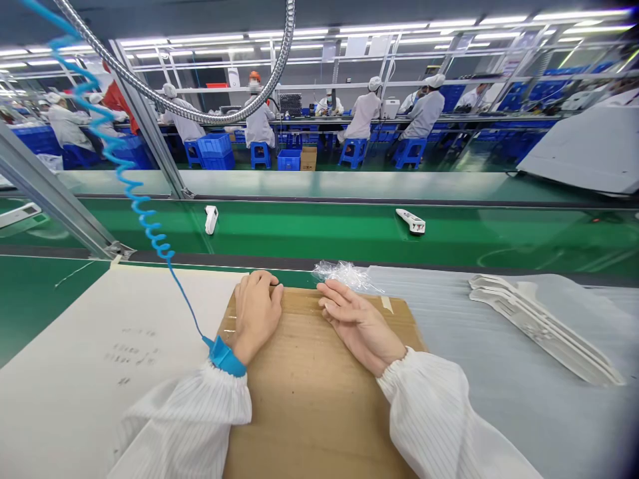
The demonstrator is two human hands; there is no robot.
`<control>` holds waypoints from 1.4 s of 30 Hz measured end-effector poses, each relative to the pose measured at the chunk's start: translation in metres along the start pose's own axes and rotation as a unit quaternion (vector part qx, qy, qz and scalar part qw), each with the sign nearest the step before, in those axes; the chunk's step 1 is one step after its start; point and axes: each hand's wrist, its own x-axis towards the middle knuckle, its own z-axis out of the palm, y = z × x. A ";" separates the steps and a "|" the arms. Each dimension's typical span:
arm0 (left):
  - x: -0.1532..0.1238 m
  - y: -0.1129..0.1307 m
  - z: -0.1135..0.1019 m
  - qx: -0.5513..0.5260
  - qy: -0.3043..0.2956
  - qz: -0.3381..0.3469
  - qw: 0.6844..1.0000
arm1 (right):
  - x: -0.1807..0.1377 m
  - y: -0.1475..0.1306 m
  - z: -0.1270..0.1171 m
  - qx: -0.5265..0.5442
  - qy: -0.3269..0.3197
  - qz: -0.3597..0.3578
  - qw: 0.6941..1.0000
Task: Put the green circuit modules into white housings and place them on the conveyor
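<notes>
**Both hands at the cardboard's far edge**

On the green bench [44, 299], the left hand [257, 309] rests curled on the far-left corner of the flat brown cardboard sheet [309, 392]. Whether it grips anything I cannot tell. The sheet's long axis seems to run away from the person. The right hand [357, 322] lies flat and empty on the sheet, fingers pointing left, with crumpled clear plastic wrap [344, 273] just beyond it.

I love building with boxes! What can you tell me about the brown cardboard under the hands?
The cardboard sheet is plain brown, flat and corrugated-looking, lying on the workbench in front of the person. Its far edge carries a small piece of tape. The left hand and right hand rest on its far end, beside crumpled clear plastic.
</notes>
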 end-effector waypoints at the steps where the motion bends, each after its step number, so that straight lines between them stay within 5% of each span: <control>1: 0.000 0.000 0.000 0.000 -0.002 -0.001 1.000 | 0.000 0.000 0.000 0.001 0.000 -0.001 1.000; 33: -0.001 -0.001 0.001 -0.011 0.004 0.011 1.000 | 0.001 0.001 -0.002 -0.021 -0.002 0.006 1.000; 42: -0.003 0.001 -0.001 -0.029 0.091 0.025 0.995 | 0.000 -0.001 0.000 -0.023 -0.005 0.004 1.000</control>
